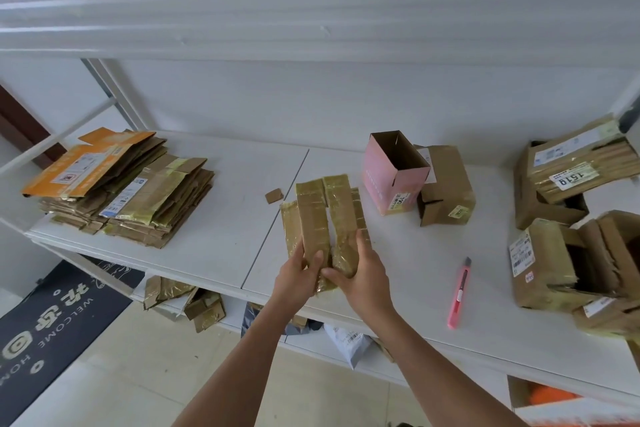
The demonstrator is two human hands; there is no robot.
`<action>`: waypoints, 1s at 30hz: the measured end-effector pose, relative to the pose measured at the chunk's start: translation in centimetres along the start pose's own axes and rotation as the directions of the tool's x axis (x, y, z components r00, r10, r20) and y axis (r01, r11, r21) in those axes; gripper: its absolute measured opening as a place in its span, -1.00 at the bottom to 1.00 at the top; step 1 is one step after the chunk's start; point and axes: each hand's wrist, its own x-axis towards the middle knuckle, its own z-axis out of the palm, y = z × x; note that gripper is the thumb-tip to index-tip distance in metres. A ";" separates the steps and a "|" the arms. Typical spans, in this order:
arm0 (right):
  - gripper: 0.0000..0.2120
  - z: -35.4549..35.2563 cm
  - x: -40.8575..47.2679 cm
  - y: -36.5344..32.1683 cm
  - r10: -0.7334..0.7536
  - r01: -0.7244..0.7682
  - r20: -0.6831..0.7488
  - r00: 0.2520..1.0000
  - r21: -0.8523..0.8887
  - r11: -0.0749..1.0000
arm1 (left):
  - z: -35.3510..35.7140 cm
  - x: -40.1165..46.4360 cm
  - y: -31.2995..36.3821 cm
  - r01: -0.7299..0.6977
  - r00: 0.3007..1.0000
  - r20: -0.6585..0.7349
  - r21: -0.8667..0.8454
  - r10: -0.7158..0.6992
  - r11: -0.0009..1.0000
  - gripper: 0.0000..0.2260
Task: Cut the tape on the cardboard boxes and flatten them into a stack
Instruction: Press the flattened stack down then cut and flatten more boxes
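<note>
Both hands hold a flattened cardboard box (325,218) over the near middle of the white bench (214,236). The left hand (298,279) grips its near left end, thumb on top and fingers curled underneath; the right hand (363,279) clasps the near right end, fingers wrapped over the taped flap. The box is covered in glossy yellowish tape, and its far flaps stand apart in separate strips.

At the far left of the bench lies the stack of flattened boxes (128,191), with an orange one on top (its label faces up). A small cardboard scrap (274,196) lies just left of the held box. To the right stand an open pink box (393,172) and, touching it, a brown box (446,185). A pink utility knife (459,293) lies on the bench right of the hands, apart from them. Further right sit more taped boxes (575,253), some partly opened. Cardboard scraps (194,302) lie on the lower shelf, and a dark doormat (48,319) covers the floor at near left.
</note>
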 end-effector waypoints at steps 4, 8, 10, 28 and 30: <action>-0.14 0.1 0.4 0.0 -0.010 0.010 0.002 1.000 -0.042 0.999 | -0.4 -0.1 0.4 -0.006 0.999 -0.038 -0.029 0.005 1.000 -0.73; -0.26 -0.1 0.1 -0.6 -0.021 0.021 0.000 1.000 -0.116 0.993 | 0.0 -0.2 0.3 -0.011 0.998 -0.064 -0.025 0.009 1.000 -0.72; -0.24 -0.4 0.0 -0.9 -0.008 0.010 0.023 1.000 -0.108 0.994 | 0.1 -0.1 0.2 -0.007 0.996 -0.085 -0.024 0.004 1.000 -0.70; -0.60 -4.0 -0.7 3.7 0.159 -0.485 0.462 0.872 0.781 0.393 | -0.8 0.3 0.6 -0.033 0.996 -0.075 0.205 0.049 0.978 -0.84; -0.63 -4.0 -0.6 3.8 0.195 -0.487 0.448 0.872 0.760 0.430 | -0.8 0.2 0.7 -0.030 0.996 -0.076 0.210 0.047 0.977 -0.83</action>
